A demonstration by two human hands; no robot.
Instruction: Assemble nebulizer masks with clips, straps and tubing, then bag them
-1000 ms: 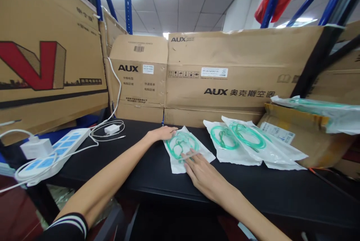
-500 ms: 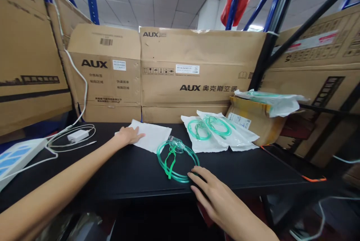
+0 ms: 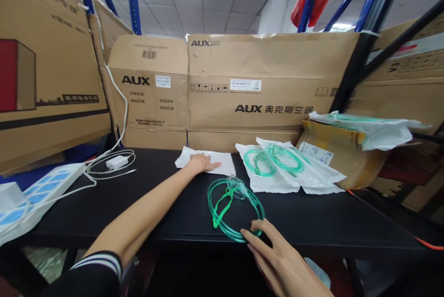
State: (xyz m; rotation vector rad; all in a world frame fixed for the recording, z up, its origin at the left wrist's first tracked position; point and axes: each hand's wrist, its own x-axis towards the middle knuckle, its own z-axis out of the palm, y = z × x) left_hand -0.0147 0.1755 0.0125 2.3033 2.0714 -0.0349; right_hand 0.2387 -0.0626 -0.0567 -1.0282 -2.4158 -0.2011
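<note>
Two hands are on the black table (image 3: 104, 204), and mine on the right is the nearer one to the tubing. My right hand (image 3: 277, 260) lies flat with fingers spread, fingertips touching the near right edge of the green tubing coil (image 3: 236, 209). The coil lies just ahead and left of that hand, its loop stretching away from me toward the clear mask (image 3: 237, 185) at its far end. My left hand (image 3: 203, 163) rests palm down, fingers together, on the empty white bag (image 3: 225, 162) beyond the coil. Sealed packets (image 3: 287, 172) lie to the right.
</note>
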